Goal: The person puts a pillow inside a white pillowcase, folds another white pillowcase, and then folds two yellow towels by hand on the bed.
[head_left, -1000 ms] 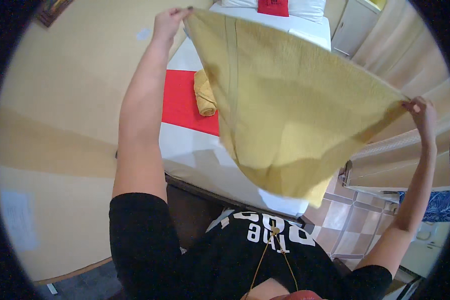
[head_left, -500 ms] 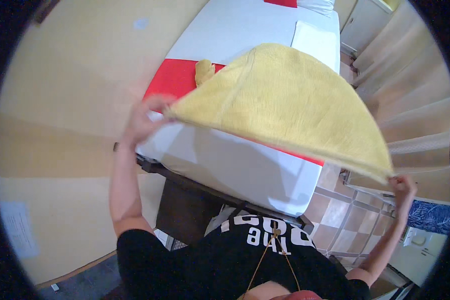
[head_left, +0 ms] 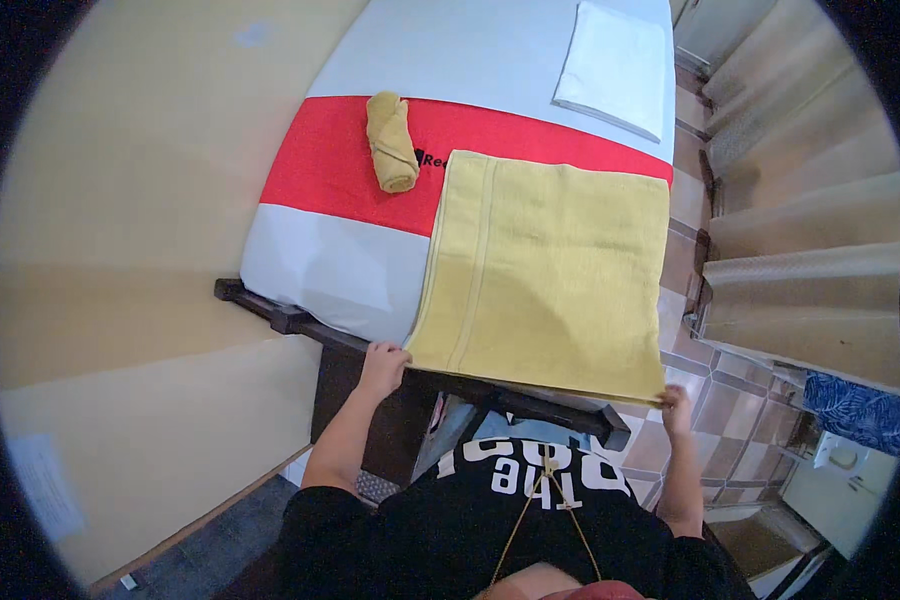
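Note:
A folded yellow towel [head_left: 560,270] lies spread across the near right part of the bed, over the white sheet and the edge of the red runner. Its near edge reaches past the dark bed frame. My left hand [head_left: 384,370] pinches the near left corner, and my right hand [head_left: 675,405] grips the near right corner beyond the mattress side. Left of this towel, a rolled yellow towel [head_left: 392,145] rests on the red bed runner [head_left: 310,170]. Farther back on the white sheet lies a folded white cloth [head_left: 613,75].
The dark wooden bed frame [head_left: 345,337] runs along the near end of the bed. A beige wall [head_left: 140,220] stands on the left. Long pale curtains [head_left: 800,210] hang on the right above the checkered tile floor [head_left: 735,420].
The yellow towel, billowing in the air before, has come down onto the bed. Both my hands have lowered toward me and moved closer together, still holding its corners.

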Tool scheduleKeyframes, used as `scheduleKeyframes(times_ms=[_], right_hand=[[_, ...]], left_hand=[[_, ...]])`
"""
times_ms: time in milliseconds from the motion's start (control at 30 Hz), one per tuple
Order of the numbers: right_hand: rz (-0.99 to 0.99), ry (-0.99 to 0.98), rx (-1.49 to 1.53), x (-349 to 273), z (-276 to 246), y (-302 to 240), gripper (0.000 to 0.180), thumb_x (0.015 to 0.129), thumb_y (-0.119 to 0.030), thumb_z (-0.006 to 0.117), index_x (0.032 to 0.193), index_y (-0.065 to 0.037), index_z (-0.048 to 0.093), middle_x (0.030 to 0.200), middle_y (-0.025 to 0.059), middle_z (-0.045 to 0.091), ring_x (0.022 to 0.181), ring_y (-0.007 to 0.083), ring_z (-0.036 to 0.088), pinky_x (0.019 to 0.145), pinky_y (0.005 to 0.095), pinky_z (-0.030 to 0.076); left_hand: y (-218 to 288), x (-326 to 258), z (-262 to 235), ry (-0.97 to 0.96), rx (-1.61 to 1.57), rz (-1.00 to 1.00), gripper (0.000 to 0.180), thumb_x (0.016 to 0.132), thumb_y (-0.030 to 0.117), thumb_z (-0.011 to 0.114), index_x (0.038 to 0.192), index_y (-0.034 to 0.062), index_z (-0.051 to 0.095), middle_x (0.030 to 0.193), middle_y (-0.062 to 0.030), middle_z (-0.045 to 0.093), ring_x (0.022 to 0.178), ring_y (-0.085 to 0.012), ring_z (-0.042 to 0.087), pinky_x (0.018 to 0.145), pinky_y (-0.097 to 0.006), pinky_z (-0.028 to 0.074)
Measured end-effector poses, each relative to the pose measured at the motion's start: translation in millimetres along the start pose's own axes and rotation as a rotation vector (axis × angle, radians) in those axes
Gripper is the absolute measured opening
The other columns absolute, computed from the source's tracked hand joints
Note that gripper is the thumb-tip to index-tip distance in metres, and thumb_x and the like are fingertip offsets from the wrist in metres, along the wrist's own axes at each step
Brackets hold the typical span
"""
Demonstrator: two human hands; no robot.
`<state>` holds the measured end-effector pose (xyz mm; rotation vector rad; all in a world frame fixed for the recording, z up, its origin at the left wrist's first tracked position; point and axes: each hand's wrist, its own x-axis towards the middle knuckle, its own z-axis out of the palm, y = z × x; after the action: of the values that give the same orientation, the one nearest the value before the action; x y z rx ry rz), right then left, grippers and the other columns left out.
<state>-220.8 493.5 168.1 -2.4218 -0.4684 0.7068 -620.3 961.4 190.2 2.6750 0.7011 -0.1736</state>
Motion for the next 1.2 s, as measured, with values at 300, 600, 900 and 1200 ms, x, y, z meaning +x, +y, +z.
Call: scheduleKeyframes(times_ms=[300,600,900,1200], right_hand=[[0.125,-0.813,-0.186,56,14,108,0.012,0.072,-0.019,0.069,0.078,-0.009,0.069,0.071,0.0062,0.066,0.065,0.0173,0.062,0.069,0.0309,0.049],[-0.170,0.387,-0.160,408,58,-3,0.022,0.084,-0.014,0.048,0.100,-0.003,0.059,0.097,0.0170,0.061,0.087,0.0346,0.058,0.076,0.0385,0.045],[0.099,0.074,-0.016,509,29,-10,0.041,0.077,-0.020,0.059,0.108,0.006,0.053,0.093,0.0143,0.062,0.080,0.0206,0.060,0.067,0.0330,0.048],[-0.051,-0.049,0.572,358,64,-127,0.027,0.078,-0.017,0.063,0.099,0.000,0.062,0.089,0.0053,0.065,0.075,0.0136,0.061,0.070,0.0265,0.048]], left_hand=[[16,-25,33,0.029,-0.280,-0.241,0.010,0.078,0.008,0.055,0.086,0.0049,0.059,0.082,-0.0169,0.061,0.076,-0.0344,0.059,0.066,-0.042,0.047],[28,-24,32,0.034,-0.196,-0.206,0.017,0.074,-0.004,0.054,0.088,0.0046,0.058,0.091,-0.0133,0.063,0.085,-0.0299,0.062,0.074,-0.036,0.050],[41,-18,13,0.105,-0.216,-0.232,0.024,0.069,-0.009,0.056,0.087,0.0061,0.055,0.091,-0.0120,0.063,0.085,-0.0294,0.061,0.073,-0.035,0.050],[57,-2,-3,0.140,-0.300,-0.235,0.026,0.071,-0.011,0.053,0.092,0.0046,0.056,0.098,-0.0154,0.059,0.088,-0.0300,0.060,0.075,-0.034,0.049]])
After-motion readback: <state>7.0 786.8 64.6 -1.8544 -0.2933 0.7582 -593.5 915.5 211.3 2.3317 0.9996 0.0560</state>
